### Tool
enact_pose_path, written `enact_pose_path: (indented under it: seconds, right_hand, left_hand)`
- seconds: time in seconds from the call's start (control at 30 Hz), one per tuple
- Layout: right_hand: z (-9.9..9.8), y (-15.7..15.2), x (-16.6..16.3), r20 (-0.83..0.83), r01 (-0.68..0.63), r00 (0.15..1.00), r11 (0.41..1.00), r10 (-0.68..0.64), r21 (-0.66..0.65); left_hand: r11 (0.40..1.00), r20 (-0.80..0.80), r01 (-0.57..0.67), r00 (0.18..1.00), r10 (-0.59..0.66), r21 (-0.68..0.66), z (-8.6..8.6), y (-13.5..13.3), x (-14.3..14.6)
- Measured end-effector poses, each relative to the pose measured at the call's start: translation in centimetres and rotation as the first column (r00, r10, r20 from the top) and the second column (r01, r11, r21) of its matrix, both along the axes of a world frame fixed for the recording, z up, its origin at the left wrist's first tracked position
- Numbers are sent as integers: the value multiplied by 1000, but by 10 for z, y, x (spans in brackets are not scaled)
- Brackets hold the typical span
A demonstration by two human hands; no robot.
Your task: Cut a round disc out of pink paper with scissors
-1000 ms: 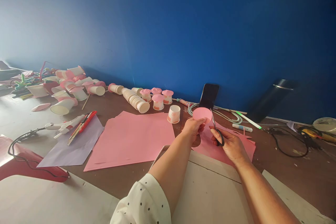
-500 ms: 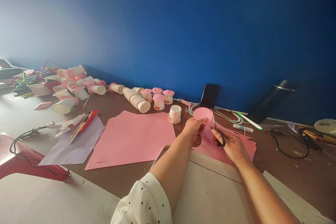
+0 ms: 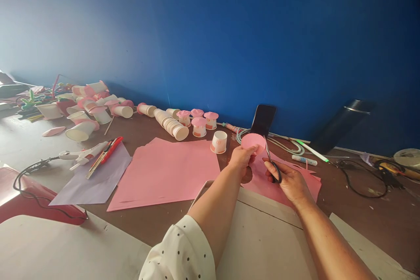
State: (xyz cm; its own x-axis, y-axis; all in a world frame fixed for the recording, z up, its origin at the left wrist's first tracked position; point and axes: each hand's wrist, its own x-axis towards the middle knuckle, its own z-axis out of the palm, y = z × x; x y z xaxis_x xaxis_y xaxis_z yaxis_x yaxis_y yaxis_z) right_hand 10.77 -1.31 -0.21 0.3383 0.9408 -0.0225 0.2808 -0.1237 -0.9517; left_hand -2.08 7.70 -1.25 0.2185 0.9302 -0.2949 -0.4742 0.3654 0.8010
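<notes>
Pinched in my left hand (image 3: 243, 157) is a round piece of pink paper (image 3: 252, 141), held up above the table. My right hand (image 3: 287, 179) grips a pair of scissors (image 3: 275, 169) with black handles, its blades pointing up along the paper's right edge. Whether the blades touch the paper I cannot tell. Below my hands lies a pink sheet (image 3: 303, 183) with cut edges. A white paper cup (image 3: 218, 142) stands upside down to the left of my left hand.
Pink sheets (image 3: 164, 175) lie left of my arm, beside a utility knife (image 3: 105, 156) and a glue gun (image 3: 83, 155). Behind are stacked cups (image 3: 170, 124) and several cups with pink paper tops (image 3: 198, 127). A phone (image 3: 263, 119) leans against the blue wall (image 3: 210, 43); a dark bottle (image 3: 341, 127) is farther right.
The view has shifted very slightly. Both hands keep their hold on the paper and the scissors, almost in the same place.
</notes>
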Motion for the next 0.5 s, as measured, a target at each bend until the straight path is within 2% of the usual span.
enact_pose_path:
  seconds: [0.5]
  right_hand:
    - [-5, 2, 4, 24, -14, 1000, 1000, 13, 20]
  left_hand:
    - [1000, -102, 22, 995, -23, -14, 4, -1, -1]
